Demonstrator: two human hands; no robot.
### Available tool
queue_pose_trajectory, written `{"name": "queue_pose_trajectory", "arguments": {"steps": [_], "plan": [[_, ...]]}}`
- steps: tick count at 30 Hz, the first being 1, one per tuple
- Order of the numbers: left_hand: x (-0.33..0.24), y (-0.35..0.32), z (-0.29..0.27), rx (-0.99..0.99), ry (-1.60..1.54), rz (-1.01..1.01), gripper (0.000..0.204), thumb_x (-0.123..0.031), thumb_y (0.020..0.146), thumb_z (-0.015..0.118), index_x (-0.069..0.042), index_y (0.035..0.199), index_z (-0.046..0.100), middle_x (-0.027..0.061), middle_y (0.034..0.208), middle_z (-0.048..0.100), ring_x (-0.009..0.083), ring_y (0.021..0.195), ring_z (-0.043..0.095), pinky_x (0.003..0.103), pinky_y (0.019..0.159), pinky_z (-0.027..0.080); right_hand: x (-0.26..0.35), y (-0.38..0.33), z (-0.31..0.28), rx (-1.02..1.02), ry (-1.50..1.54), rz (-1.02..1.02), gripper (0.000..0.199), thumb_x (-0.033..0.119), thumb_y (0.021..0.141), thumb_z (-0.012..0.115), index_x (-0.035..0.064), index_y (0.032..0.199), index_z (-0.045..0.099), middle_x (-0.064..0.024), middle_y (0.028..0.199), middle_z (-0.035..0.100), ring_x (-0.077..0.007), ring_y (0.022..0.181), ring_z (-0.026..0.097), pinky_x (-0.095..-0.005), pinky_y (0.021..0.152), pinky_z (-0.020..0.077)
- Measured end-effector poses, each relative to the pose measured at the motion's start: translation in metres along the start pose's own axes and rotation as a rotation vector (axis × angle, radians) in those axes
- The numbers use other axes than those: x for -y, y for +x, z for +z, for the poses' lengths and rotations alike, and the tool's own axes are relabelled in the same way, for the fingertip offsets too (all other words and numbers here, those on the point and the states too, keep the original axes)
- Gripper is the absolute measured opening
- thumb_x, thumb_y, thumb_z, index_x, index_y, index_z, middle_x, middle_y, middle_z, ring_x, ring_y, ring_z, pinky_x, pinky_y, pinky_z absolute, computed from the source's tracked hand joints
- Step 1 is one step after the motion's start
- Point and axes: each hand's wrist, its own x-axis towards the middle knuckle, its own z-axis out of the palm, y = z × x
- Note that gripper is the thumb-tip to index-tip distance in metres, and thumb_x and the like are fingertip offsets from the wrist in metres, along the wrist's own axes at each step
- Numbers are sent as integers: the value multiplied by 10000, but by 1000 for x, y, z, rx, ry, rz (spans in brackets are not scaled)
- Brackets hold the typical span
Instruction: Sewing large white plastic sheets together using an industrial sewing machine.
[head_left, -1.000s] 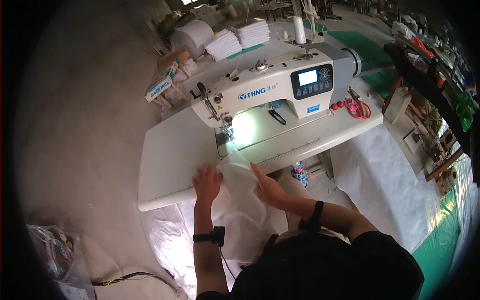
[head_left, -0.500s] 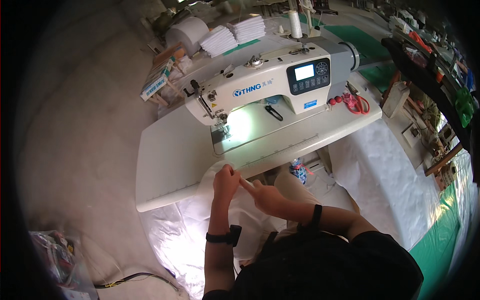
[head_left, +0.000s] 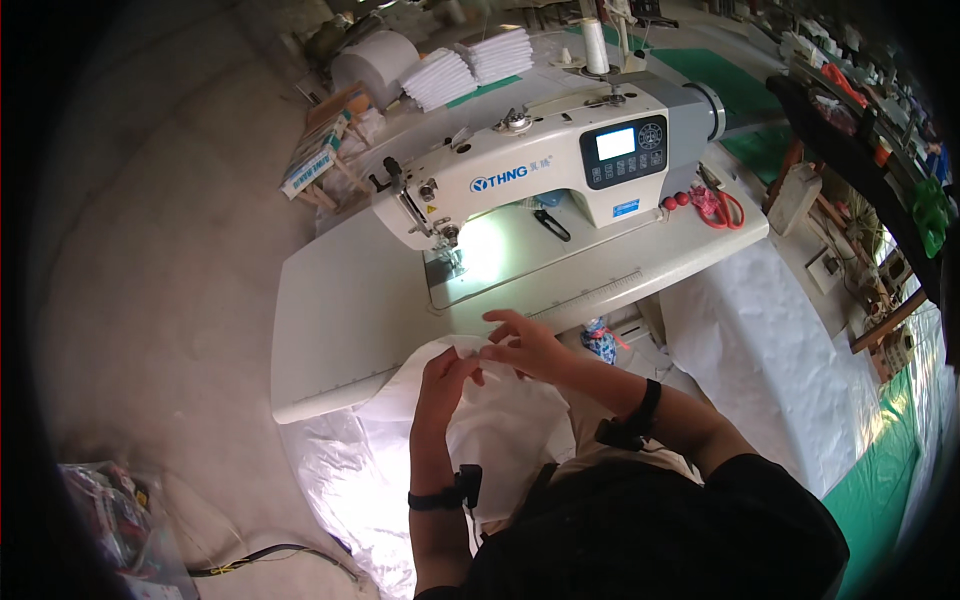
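White cloth (head_left: 505, 420) hangs over the front edge of the sewing machine table and down across my lap. My left hand (head_left: 440, 385) is closed on the cloth's upper edge, fingertips pinched together. Close beside it, my right hand (head_left: 530, 348) has its thumb and index finger spread apart, the thumb near the cloth edge. Its lower fingers are partly hidden, so whether they touch the cloth is unclear. Beyond my hands stands a white sewing machine (head_left: 520, 165) with a lit screen. Its lamp shines on the presser foot (head_left: 450, 262), and no cloth lies beneath it.
Black thread snips (head_left: 551, 225) lie under the machine arm. Red-handled scissors (head_left: 722, 210) rest at the table's right end. Behind are folded white stacks (head_left: 438, 80), a large white roll (head_left: 375, 68) and a thread cone (head_left: 594, 48). White sheeting (head_left: 770, 350) spreads at right.
My right hand has loosened from its grip at the cloth edge, spread its fingers and risen slightly. My left hand has lowered a little, still pinching the cloth.
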Motion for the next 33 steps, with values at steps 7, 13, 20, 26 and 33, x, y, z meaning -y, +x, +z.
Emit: {"name": "queue_pose_trajectory", "arguments": {"steps": [7,13,20,26,33], "plan": [[85,-32,-101,-528,507,315,106,-4,752,496,-14,711,593,118,690,578,260,659,559,342,605,444,7,-10,-3,-191,520,393,175,112,860,525,62,1002,613,15,749,560,-79,614,520,-230,535,426],[-2,-233,-345,-1401,1356,-161,298,-262,902,447,-8,988,576,216,938,624,376,838,611,477,687,468,61,-48,-157,-262,873,18,471,370,912,504,84,1281,438,-72,1241,507,-202,1158,469,-368,1001,370],[-137,-296,-441,-1677,1665,-335,432,-388,924,367,-112,1241,468,165,1140,574,406,960,565,526,739,455,42,-85,-317,-771,479,45,208,229,885,523,72,1000,595,-33,904,612,-157,817,583,-291,770,464],[-128,-154,-530,-989,1699,-663,191,-172,801,523,-62,738,666,145,836,676,223,712,674,335,576,547,-57,-132,-354,-890,382,200,265,245,841,566,45,1013,593,-70,963,607,-173,876,570,-333,788,459],[-39,90,-308,-650,117,156,525,-272,881,581,-101,1339,390,98,1121,582,236,1025,552,336,877,415,-134,-273,-397,-1276,191,399,220,235,839,554,119,670,476,-9,640,441,-127,577,455,-292,542,421]]}}
